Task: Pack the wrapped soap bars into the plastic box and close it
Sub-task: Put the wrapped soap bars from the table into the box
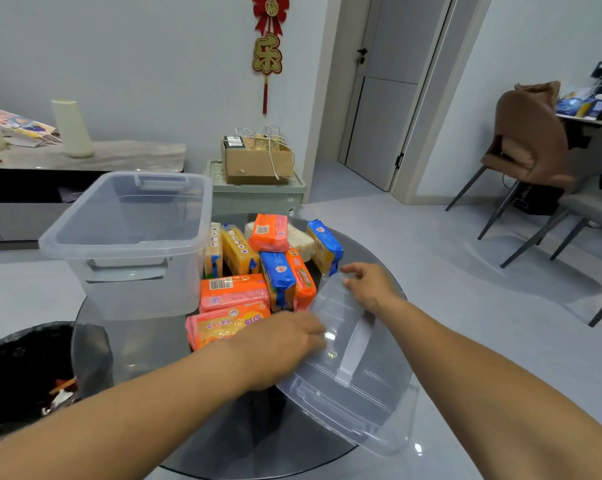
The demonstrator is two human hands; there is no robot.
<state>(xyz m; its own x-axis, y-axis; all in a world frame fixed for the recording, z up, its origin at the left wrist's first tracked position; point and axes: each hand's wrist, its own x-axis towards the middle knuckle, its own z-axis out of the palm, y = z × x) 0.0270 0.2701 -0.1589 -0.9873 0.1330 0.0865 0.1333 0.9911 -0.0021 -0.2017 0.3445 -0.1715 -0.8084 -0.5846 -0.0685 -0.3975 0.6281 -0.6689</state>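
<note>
An empty clear plastic box [130, 233] stands open at the left of a round glass table [143, 344]. Beside it, to the right, lies a pile of several wrapped soap bars [258, 268] in orange, blue and yellow wrappers. The clear lid [355, 372] lies tilted at the table's right front, partly over the edge. My left hand [278, 344] grips the lid's left edge next to an orange bar [228, 323]. My right hand [372, 285] holds the lid's far corner.
A black-lined waste bin [22, 372] stands at the lower left, next to the table. Behind are a low cabinet [85, 157], a green crate carrying a cardboard box [258, 161], a door, and chairs [534, 150] at the right.
</note>
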